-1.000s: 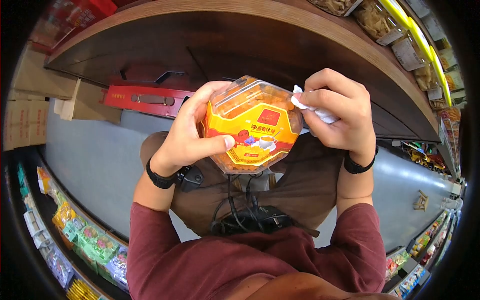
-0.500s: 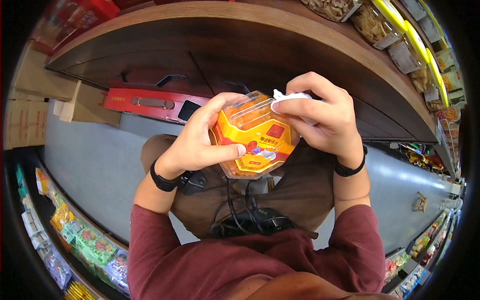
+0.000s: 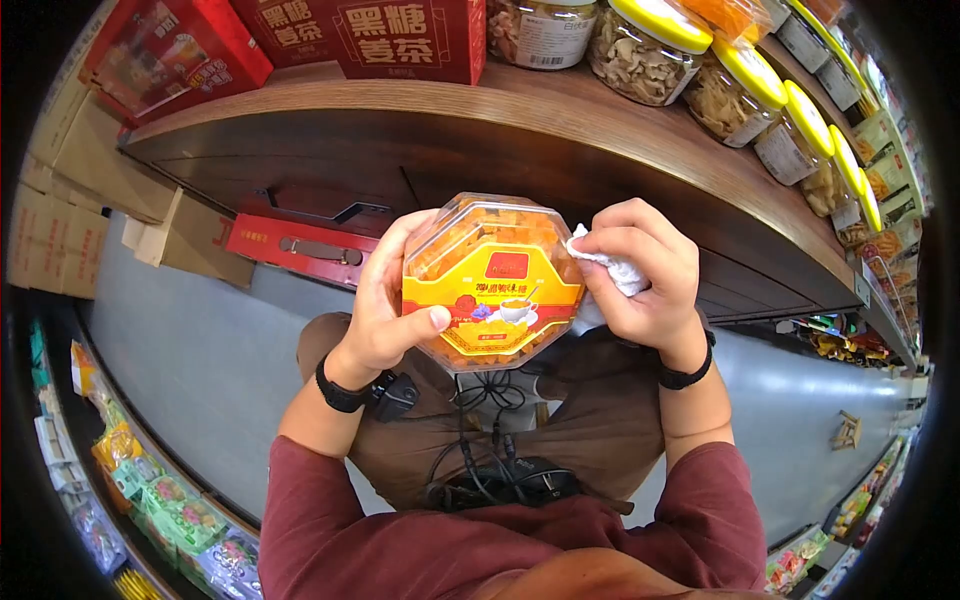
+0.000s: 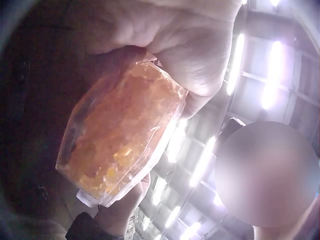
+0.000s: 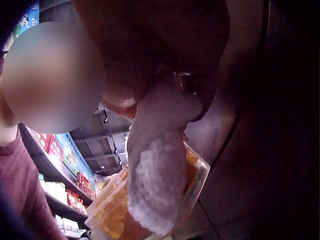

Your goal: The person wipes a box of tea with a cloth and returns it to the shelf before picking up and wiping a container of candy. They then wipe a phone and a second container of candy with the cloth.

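Observation:
A clear octagonal plastic box (image 3: pixel 452 262) filled with orange pieces, with a yellow and red label across its front, is held up over the lap. My left hand (image 3: pixel 385 310) grips its left side, thumb lying on the label and the other fingers mostly hidden behind. In the left wrist view the box (image 4: pixel 115 135) appears from its side, below the palm. My right hand (image 3: pixel 648 280) pinches a crumpled white cloth (image 3: pixel 622 273) right at the box's right edge. The cloth (image 5: pixel 157 175) hangs from the fingers and overlaps the box in the right wrist view.
Ahead is a wooden shelf (image 3: pixel 420 112) bearing yellow-lidded jars (image 3: pixel 645 55) and red boxes (image 3: pixel 410 40). Beneath it, a red case (image 3: pixel 300 248) lies near cardboard boxes (image 3: pixel 195 235). Packaged goods (image 3: pixel 190 510) line the lower left; a small wooden stool (image 3: pixel 847 430) stands at right.
The white cloth has gone from the box's upper edge to its right edge. The box, tilted half a second ago, now faces up squarely and sits lower left. More of the shelf top shows.

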Action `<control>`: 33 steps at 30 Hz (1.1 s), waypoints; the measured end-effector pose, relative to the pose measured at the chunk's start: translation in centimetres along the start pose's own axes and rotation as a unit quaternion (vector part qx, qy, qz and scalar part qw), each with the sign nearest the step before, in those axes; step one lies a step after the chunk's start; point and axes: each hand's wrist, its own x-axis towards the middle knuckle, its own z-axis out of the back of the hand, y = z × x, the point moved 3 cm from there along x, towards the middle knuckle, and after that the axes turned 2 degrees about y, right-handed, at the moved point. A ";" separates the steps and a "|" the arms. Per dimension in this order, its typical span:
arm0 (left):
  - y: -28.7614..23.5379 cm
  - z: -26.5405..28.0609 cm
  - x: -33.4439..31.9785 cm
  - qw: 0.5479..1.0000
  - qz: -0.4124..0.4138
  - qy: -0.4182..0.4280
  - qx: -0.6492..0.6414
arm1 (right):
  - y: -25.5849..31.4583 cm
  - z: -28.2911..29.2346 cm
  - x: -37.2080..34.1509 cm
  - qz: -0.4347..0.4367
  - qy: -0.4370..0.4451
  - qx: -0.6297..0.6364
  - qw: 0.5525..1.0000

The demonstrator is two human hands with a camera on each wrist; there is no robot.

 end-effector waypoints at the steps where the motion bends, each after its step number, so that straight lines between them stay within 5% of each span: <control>1: 0.0 -0.1 -0.1 1.000 -0.007 -0.011 0.023 | 0.2 0.1 0.0 0.002 0.002 0.004 1.000; 29: -0.2 1.5 -1.8 0.974 -0.131 -0.183 0.020 | 2.6 -3.6 -1.2 0.047 0.006 0.039 0.998; 33: -0.5 0.8 -1.7 0.980 -0.122 -0.155 -0.005 | 2.3 -3.1 -0.9 0.052 -0.017 0.026 0.998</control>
